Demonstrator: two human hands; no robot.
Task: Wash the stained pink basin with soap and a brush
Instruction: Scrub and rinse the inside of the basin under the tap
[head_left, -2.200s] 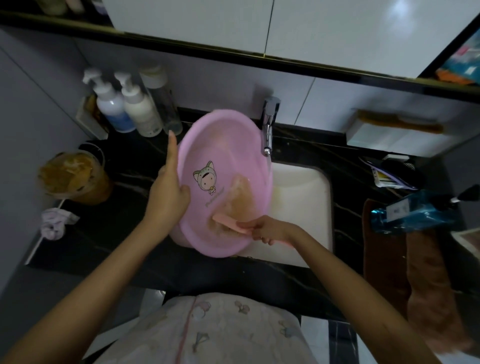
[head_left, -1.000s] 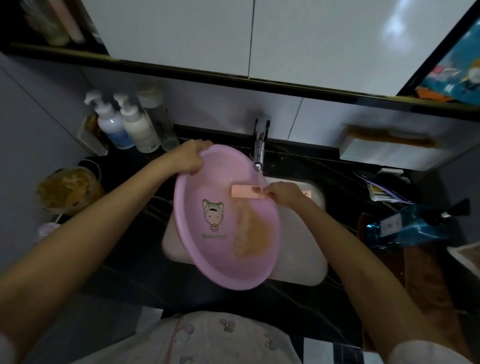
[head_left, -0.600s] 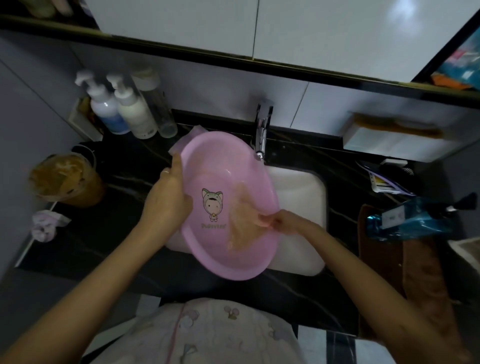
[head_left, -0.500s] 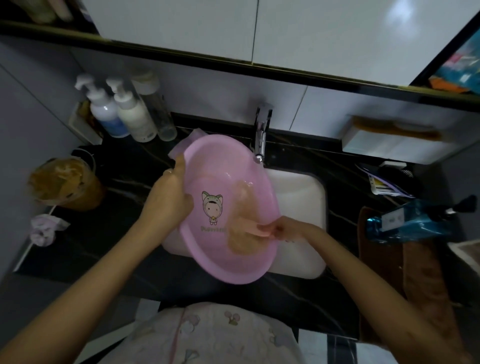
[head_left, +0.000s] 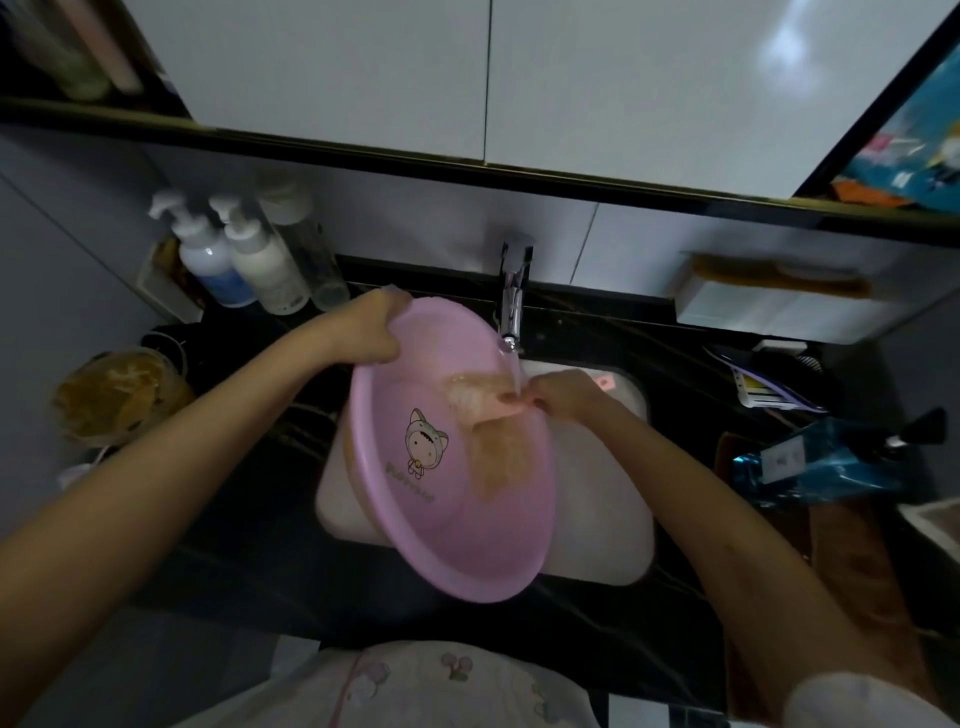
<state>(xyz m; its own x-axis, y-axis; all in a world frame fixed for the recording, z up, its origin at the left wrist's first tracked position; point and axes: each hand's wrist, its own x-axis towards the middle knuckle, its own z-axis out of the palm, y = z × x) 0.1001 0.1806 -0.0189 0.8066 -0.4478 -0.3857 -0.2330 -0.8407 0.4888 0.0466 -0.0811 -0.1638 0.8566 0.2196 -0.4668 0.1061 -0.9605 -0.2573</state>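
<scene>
Pink basin (head_left: 447, 540), held tilted over the white sink (head_left: 602, 499) set in the dark surface (head_left: 249, 561). Its long axis runs from far left to near right. My left hand (head_left: 371, 332) grips the far rim. My right hand (head_left: 563, 397), below the tap (head_left: 513, 301), is closed round the pink brush (head_left: 498, 413). The brown stain (head_left: 498, 457) trails from the brush toward me, so I judge the next stroke runs downward along it.

garment (head_left: 415, 686): pale, small pinkish prints | right sleeve (head_left: 862, 706): white | forearms (head_left: 208, 441): bare
</scene>
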